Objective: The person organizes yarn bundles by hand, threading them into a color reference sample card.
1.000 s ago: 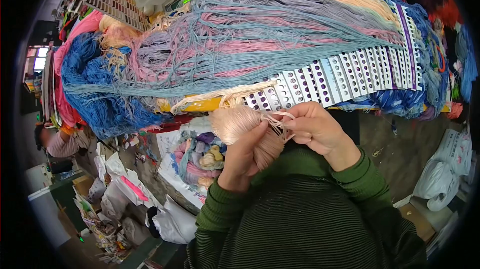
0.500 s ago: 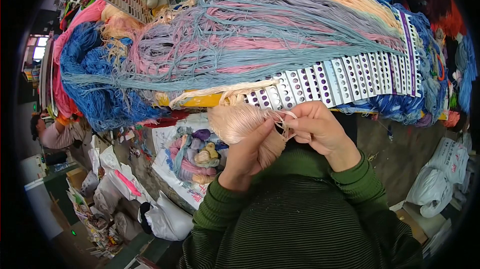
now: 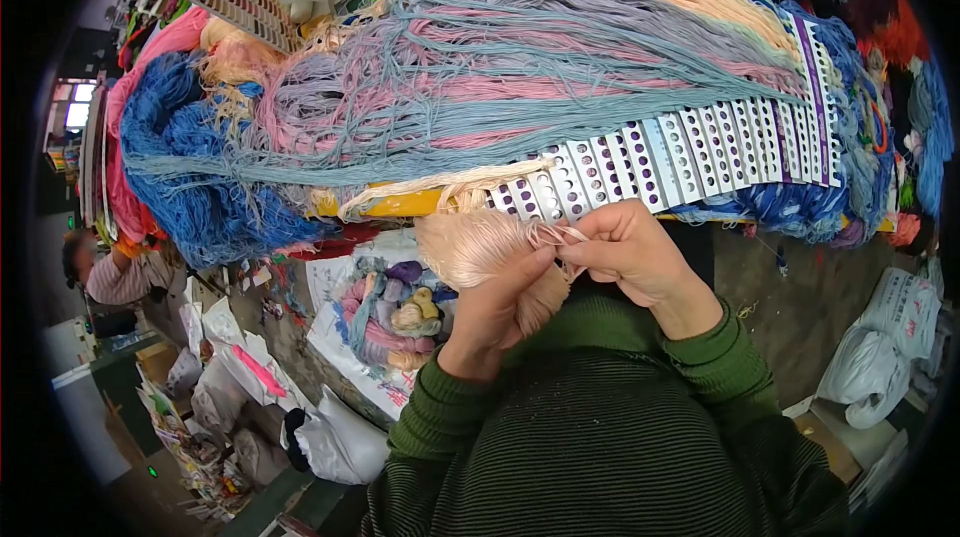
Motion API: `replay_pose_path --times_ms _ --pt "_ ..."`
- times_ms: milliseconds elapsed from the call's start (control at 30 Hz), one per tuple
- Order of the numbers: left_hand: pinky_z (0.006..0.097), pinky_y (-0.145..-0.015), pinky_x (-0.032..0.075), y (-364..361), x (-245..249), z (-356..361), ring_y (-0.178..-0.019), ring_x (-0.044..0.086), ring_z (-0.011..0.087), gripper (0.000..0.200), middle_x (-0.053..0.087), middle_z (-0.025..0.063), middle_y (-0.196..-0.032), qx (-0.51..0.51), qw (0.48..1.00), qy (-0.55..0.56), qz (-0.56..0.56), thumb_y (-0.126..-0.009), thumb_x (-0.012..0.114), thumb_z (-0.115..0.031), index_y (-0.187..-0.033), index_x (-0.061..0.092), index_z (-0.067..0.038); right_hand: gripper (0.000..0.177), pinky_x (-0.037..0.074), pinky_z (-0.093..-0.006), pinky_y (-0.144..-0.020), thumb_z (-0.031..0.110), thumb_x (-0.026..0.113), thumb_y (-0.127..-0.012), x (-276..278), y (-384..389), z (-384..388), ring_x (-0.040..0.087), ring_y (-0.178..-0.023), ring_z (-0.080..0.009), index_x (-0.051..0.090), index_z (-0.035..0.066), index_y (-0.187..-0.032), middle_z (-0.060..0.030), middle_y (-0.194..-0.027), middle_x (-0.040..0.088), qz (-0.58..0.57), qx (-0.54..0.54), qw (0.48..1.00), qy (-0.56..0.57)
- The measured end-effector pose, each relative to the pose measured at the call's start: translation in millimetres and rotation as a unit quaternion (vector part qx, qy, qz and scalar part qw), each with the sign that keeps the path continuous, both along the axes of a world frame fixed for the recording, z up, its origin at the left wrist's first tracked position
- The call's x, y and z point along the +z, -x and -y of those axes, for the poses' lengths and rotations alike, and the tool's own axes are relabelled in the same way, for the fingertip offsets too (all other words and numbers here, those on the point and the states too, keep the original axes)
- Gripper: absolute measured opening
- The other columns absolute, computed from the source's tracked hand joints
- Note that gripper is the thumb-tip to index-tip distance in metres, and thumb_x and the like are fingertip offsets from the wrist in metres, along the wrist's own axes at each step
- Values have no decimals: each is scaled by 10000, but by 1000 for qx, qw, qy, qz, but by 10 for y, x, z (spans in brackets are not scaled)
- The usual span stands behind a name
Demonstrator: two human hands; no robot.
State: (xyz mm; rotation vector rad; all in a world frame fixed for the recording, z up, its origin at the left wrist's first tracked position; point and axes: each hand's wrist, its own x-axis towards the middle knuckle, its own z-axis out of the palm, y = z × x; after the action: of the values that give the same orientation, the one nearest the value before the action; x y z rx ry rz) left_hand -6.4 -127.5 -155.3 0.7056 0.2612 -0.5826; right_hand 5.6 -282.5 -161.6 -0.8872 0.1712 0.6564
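My left hand (image 3: 492, 309) is closed around a bundle of pale peach thread (image 3: 470, 242), its thumb pressed on the gathered part. Close beside it on the right, my right hand (image 3: 630, 255) pinches thin strands of the same thread between thumb and fingers. Just beyond the bundle, a cream skein (image 3: 430, 183) lies along the near edge of the table. White strips with punched holes (image 3: 640, 167) run along that edge. Long grey-blue, pink and lilac threads (image 3: 500, 77) spread over the table and overlap the strips at the right.
A heap of blue yarn (image 3: 190, 157) hangs over the table's left end. On the floor, a white sheet (image 3: 335, 337) bears coloured skeins. White bags (image 3: 870, 377) stand at the right. Another person (image 3: 125, 275) is at the far left.
My right hand's fingers have closed in nearer to my left thumb, and the strand loop between the hands is smaller. The bundle stays in my left hand. The view has shifted slightly.
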Motion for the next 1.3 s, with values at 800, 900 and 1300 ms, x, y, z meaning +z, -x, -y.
replay_pose_path --times_ms 800,900,1300 --pt "359 -943 278 27 -93 -105 -1104 356 210 390 354 158 -1200 -21 991 126 43 -828 414 -206 -1105 395 68 148 264 -149 -407 32 527 -754 -38 -7 96 372 -480 -27 543 -38 -884 -14 -657 515 -22 13 987 -161" --pt "376 -939 279 -4 -21 -95 -1102 355 215 444 368 151 -1185 -32 990 132 27 -832 393 -261 -1127 369 70 169 236 -140 -391 48 522 -764 -46 6 68 345 -459 -3 533 -33 -912 19 -612 489 -53 -9 988 -143" --pt "298 -894 325 4 -7 -55 -1031 418 174 499 422 119 -1119 -51 994 92 13 -825 408 -260 -1189 292 61 126 206 -134 -368 57 566 -731 64 -2 -42 324 -436 21 580 -33 -819 34 -594 497 9 17 996 85"
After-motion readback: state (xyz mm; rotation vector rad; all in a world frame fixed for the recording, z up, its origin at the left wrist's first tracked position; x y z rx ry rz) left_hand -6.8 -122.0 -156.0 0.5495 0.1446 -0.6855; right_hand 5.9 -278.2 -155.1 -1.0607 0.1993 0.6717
